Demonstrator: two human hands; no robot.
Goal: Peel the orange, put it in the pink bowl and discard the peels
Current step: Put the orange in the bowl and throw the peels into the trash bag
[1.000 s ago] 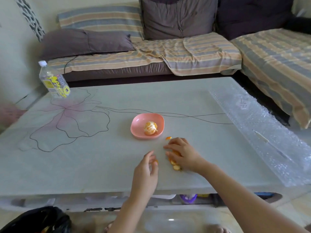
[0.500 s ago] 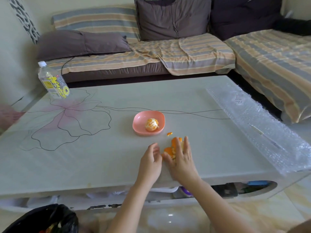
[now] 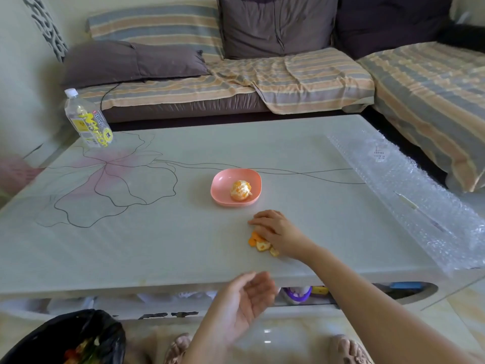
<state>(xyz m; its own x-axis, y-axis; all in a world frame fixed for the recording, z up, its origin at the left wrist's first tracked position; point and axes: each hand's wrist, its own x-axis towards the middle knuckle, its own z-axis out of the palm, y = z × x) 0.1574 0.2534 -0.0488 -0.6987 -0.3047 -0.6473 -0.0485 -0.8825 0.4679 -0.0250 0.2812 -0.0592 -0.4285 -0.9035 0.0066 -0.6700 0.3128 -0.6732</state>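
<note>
My right hand [image 3: 275, 229] lies palm down on the table [image 3: 157, 245], near its front edge. Its fingers are curled over a small heap of orange peels [image 3: 259, 243], cupping them against the top. A few orange and pale scraps poke out on the side nearest me, under the heel of the palm. My left hand [image 3: 246, 298] is off the table, held in front of its near edge. The palm is turned up and the fingers are loosely spread, with nothing in them (it is blurred, so I can't make out finer detail). The peeled orange [image 3: 240, 190] sits in the pink bowl [image 3: 217, 185], white pith showing on its segments. The bowl stands near the middle of the table, just beyond my right hand and apart from it. At the far left corner of the table stands a clear plastic bottle [image 3: 88, 119] with a yellow label and a white cap, beside a flower drawn in thin dark lines on the top. A sheet of bubble wrap [image 3: 406, 200] covers the table's right side. Down at my lower left, on the floor, is an open black bin bag [image 3: 110, 334] with some scraps inside. Beyond the table is a corner sofa [image 3: 288, 74] with a striped cover and grey cushions.
</note>
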